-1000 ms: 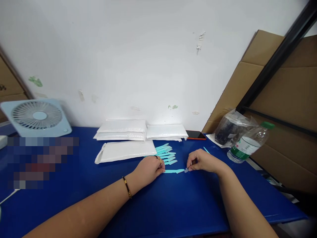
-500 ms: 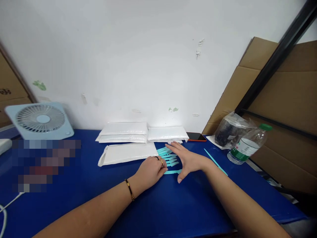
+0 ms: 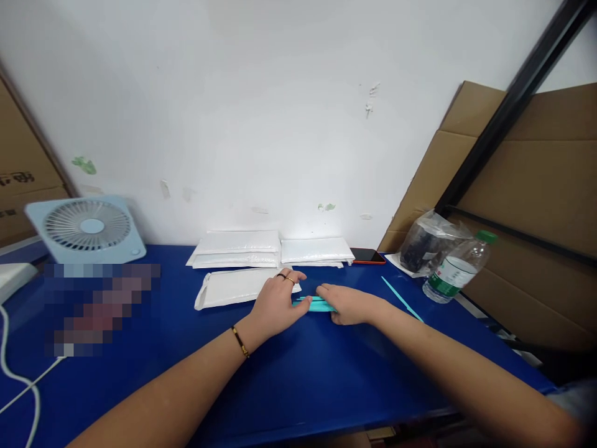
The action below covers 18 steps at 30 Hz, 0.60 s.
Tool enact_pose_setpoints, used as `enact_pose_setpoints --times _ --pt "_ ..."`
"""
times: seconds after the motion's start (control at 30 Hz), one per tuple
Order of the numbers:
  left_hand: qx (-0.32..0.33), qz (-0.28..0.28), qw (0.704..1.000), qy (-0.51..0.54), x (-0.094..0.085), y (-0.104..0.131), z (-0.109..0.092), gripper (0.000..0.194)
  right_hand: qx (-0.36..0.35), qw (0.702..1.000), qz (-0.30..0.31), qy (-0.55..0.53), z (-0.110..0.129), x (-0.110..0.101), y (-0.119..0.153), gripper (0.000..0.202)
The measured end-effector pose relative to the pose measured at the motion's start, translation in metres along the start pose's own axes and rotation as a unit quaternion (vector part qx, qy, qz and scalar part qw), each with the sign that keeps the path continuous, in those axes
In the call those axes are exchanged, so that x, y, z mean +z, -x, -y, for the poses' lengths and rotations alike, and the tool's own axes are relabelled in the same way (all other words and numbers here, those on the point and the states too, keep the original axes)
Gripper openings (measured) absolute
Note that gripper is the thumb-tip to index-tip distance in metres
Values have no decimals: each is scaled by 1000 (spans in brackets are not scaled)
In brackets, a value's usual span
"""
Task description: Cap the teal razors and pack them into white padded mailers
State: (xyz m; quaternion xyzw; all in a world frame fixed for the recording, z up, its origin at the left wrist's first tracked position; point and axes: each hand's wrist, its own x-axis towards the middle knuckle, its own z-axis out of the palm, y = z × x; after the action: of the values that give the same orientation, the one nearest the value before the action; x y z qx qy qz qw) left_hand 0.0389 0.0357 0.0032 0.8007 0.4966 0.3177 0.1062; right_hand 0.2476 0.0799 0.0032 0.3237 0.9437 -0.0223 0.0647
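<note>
Turquoise sticks (image 3: pixel 321 305) are forming a bunch between the hands, nearer the back edge of the blue table (image 3: pixel 298 386) than its front, their long axis running roughly parallel to that back edge. The right hand (image 3: pixel 352 305) is clasping their right end; the left hand (image 3: pixel 278 303) is holding its fingers apart, thumb at the left end. Fingers are hiding both tips; whether the bunch is touching the table is unclear.
</note>
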Motion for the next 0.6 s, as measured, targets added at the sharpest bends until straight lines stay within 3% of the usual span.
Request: enact_pose_setpoints --times 0.2,0.3,0.4,0.53,0.6 --pt "12 91 996 23 18 3 -17 72 -4 996 14 84 9 3 1 29" --pt "-36 128 991 7 33 -1 -24 53 0 985 -15 174 23 -11 0 26" --pt "-76 84 993 23 43 -8 -29 33 -9 970 -48 239 38 -31 0 20" --pt "-75 59 984 149 54 -11 -32 22 -20 968 -33 249 52 -60 8 18" --pt "-71 42 974 213 60 -9 -33 21 -26 971 -66 229 57 -79 18 21"
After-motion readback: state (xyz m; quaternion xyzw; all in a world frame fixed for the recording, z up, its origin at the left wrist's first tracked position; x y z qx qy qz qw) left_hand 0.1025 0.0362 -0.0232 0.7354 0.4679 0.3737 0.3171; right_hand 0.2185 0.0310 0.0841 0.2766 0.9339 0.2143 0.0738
